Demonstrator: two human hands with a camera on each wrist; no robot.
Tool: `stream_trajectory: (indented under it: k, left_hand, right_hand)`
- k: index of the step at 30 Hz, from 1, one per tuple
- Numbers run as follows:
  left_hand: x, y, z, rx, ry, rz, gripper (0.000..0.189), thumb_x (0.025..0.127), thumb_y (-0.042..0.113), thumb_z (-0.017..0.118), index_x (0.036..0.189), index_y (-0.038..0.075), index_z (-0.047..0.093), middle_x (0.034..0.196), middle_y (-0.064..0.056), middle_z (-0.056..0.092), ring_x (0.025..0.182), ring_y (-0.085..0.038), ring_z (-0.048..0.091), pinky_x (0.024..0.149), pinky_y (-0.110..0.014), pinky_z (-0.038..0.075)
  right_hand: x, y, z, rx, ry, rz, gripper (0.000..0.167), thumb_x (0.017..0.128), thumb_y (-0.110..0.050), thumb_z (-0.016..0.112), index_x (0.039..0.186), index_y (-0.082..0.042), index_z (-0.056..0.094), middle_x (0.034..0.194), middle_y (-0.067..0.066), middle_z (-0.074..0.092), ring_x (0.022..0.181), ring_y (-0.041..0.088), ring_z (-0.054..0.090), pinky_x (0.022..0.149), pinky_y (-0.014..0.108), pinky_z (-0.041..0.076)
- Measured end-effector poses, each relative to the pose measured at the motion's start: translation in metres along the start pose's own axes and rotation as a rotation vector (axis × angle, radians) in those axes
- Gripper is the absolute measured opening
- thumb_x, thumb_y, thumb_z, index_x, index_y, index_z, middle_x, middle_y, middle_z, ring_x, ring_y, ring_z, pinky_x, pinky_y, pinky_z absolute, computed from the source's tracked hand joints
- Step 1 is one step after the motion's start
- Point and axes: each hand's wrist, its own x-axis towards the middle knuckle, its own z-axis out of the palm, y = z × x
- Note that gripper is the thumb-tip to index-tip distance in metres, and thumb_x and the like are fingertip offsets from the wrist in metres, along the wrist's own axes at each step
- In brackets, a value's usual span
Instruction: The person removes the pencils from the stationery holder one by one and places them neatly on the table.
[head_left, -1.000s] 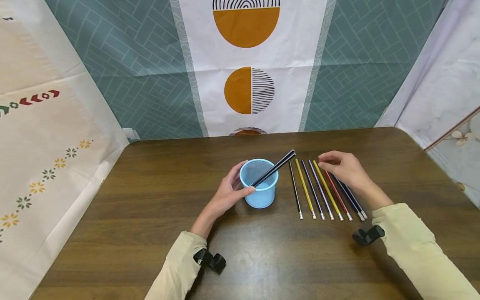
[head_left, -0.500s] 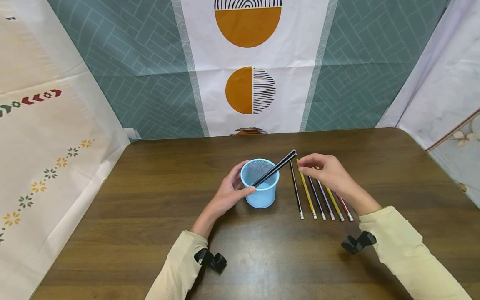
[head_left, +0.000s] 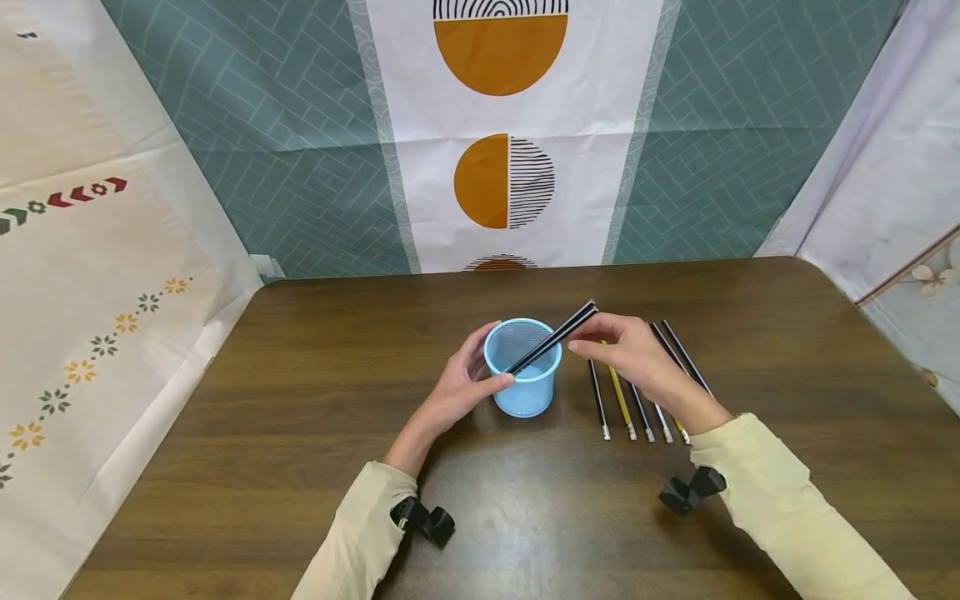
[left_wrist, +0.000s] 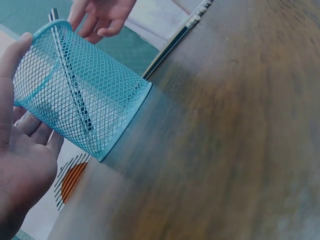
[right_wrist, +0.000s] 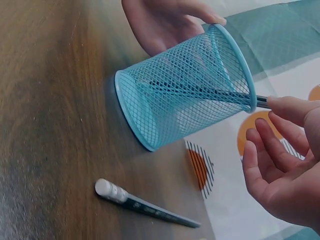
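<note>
A light blue mesh pencil cup (head_left: 525,392) stands upright on the table, my left hand (head_left: 468,367) gripping its left side with the thumb near the rim. Black-and-silver striped pencils (head_left: 558,336) lean out of the cup to the upper right. Beside their upper ends is my right hand (head_left: 637,354), its fingers loosely bent; I see no clear grip on them. In the right wrist view the thumb of the right hand (right_wrist: 295,165) overlaps the pencil ends. Under this hand lies a row of pencils, including a black pencil (head_left: 600,400) and a yellow pencil (head_left: 621,400), partly hidden.
Two dark pencils (head_left: 678,354) lie to the right of my right hand. The brown wooden table (head_left: 337,358) reaches back to a patterned cloth (head_left: 322,167) hanging behind it. Dark wrist cameras (head_left: 423,518) sit on both sleeves.
My right hand has moved left across the row of pencils to the leaning pencils, uncovering the dark pencils on the right. The left hand and cup stay in place.
</note>
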Motion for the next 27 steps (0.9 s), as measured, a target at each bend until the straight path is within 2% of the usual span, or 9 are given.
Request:
stream_trajectory:
  k: [4,7,11,22,27]
  left_hand:
    - [0.0,-0.001,0.0,-0.008,-0.002,0.002,0.07,0.087,0.001,0.069,0.147,0.004,0.033,0.142,-0.017,0.045,0.132,-0.026,0.041,0.111,-0.041,0.029]
    - [0.001,-0.001,0.0,-0.004,-0.001,-0.002,0.071,0.087,0.002,0.069,0.147,0.004,0.033,0.143,-0.016,0.045,0.132,-0.025,0.041,0.11,-0.041,0.029]
    - [0.001,0.0,0.0,0.004,-0.002,-0.005,0.071,0.087,0.0,0.069,0.148,0.004,0.032,0.144,-0.016,0.044,0.132,-0.026,0.041,0.111,-0.042,0.029]
    - [0.001,0.0,0.0,0.001,-0.005,-0.001,0.07,0.087,0.0,0.068,0.147,0.004,0.033,0.143,-0.016,0.045,0.132,-0.026,0.041,0.11,-0.042,0.029]
    - [0.001,0.0,0.0,-0.004,-0.004,0.001,0.071,0.087,0.0,0.069,0.147,0.004,0.033,0.143,-0.016,0.044,0.132,-0.026,0.041,0.11,-0.042,0.029]
  right_hand:
    - [0.001,0.0,0.005,0.065,0.008,0.012,0.025,0.088,-0.01,0.071,0.106,0.006,0.068,0.096,0.007,0.069,0.087,0.015,0.062,0.075,0.026,0.049]
    - [0.001,-0.001,0.008,0.085,0.009,0.043,0.027,0.088,-0.012,0.071,0.107,0.007,0.067,0.098,0.009,0.069,0.087,0.014,0.063,0.078,0.03,0.05]
    - [0.003,-0.002,0.01,0.075,0.02,0.08,0.028,0.088,-0.014,0.071,0.107,0.007,0.066,0.098,0.011,0.068,0.087,0.016,0.063,0.081,0.036,0.049]
    - [0.005,-0.005,0.012,0.031,0.06,0.088,0.028,0.088,-0.016,0.071,0.105,0.005,0.067,0.097,0.011,0.068,0.087,0.018,0.061,0.078,0.032,0.047]
    - [0.006,-0.006,0.012,0.025,0.073,0.066,0.024,0.089,-0.015,0.071,0.103,0.004,0.068,0.094,0.01,0.067,0.086,0.019,0.061,0.076,0.031,0.048]
